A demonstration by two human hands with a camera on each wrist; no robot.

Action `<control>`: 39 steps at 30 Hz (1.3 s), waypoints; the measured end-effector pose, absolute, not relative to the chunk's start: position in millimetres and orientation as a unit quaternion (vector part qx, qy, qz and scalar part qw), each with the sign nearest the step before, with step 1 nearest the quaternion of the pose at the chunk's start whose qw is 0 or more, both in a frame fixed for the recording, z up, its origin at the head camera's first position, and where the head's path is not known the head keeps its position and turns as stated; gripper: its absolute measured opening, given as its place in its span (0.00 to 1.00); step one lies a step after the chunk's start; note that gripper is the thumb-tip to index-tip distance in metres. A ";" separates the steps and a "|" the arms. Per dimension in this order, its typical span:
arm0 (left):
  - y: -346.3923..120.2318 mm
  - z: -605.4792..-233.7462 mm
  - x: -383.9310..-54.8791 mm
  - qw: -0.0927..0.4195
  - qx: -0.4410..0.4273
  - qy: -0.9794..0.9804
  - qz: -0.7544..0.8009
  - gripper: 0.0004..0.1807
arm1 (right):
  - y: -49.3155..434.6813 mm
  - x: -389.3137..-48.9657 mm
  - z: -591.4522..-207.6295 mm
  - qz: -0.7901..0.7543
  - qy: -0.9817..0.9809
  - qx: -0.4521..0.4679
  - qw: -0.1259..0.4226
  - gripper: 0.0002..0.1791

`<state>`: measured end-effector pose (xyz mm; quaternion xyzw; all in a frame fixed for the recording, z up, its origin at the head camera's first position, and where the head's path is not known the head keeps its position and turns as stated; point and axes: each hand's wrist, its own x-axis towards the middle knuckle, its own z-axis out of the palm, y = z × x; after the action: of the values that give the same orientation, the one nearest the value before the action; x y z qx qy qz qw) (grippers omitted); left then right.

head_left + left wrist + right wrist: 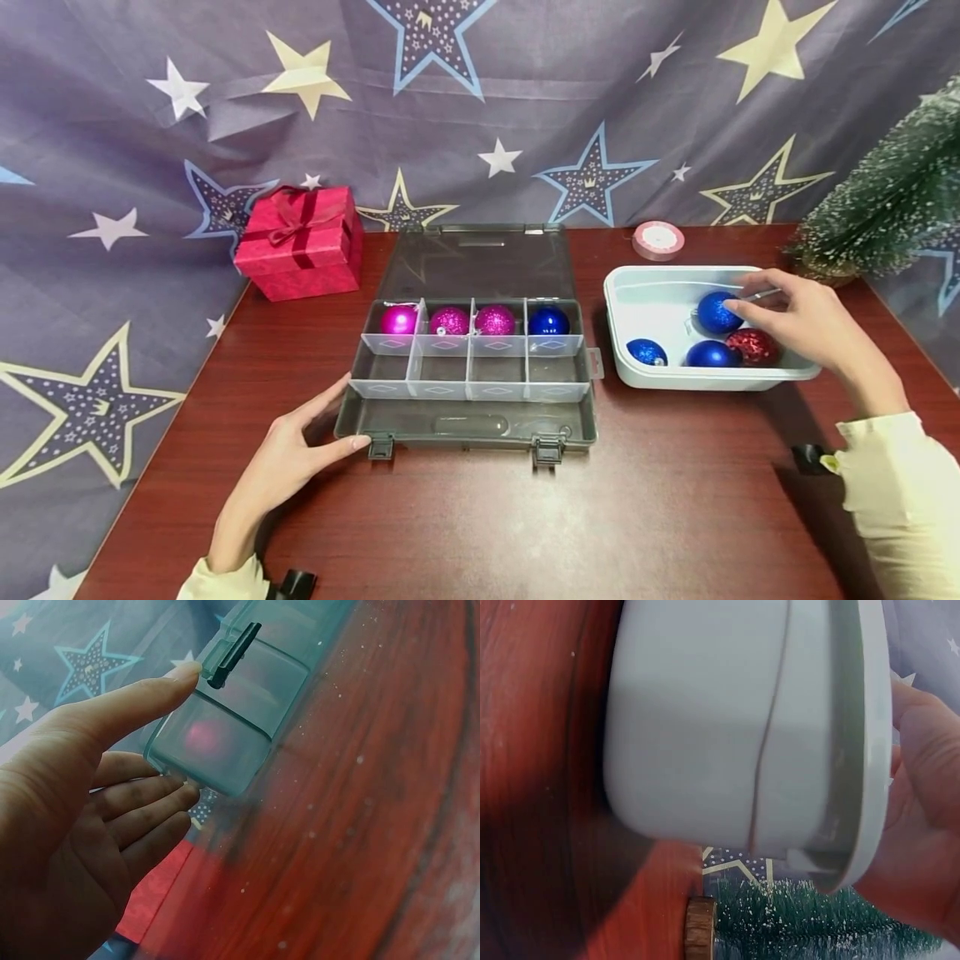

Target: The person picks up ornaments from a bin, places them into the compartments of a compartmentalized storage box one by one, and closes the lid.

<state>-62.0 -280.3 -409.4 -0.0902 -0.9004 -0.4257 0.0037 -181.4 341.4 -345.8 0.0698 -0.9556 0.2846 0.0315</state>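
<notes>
In the head view, my left hand rests at the near left corner of a grey, see-through divided box. Its thumb touches the front beside a latch, while the straight fingers lie along the left side. My right hand reaches over the white tub, its thumb and fingertips pinching a glittery blue Christmas ball. Inside the tub lie another glittery blue ball, a blue ball and a red ball. The right wrist view shows the tub's outer wall, which hides the balls.
The box's back row holds a shiny pink ball, two glittery pink balls and a dark blue ball. Its lid lies back. Around stand a red gift box, a ribbon roll and a small snowy tree.
</notes>
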 end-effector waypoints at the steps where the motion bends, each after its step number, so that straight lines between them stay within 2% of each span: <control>1: -280.3 -409.4 -62.0 0.004 -0.091 -0.900 -0.427 0.46 | 340.7 -182.0 -346.7 0.282 -0.956 0.073 0.032 0.28; 7: -280.3 -409.5 -62.2 0.004 -0.092 -0.899 -0.428 0.46 | 333.6 -188.4 -353.0 0.224 -0.967 0.111 0.049 0.28; 14: -280.8 -409.6 -61.6 0.006 -0.092 -0.898 -0.430 0.46 | 327.0 -195.1 -357.3 0.171 -0.976 0.132 0.021 0.31; 26: -281.6 -411.7 -59.5 0.006 -0.088 -0.896 -0.435 0.46 | 317.3 -202.9 -371.2 0.202 -0.961 0.188 0.031 0.28; 39: -280.0 -410.5 -62.1 0.005 -0.089 -0.897 -0.434 0.46 | 311.6 -196.3 -366.5 0.237 -0.951 0.193 0.050 0.28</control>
<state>-62.1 -280.0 -410.5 -0.0894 -0.8966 -0.4338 0.0055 -196.3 311.6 -366.5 0.1932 -0.9509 0.2367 0.0503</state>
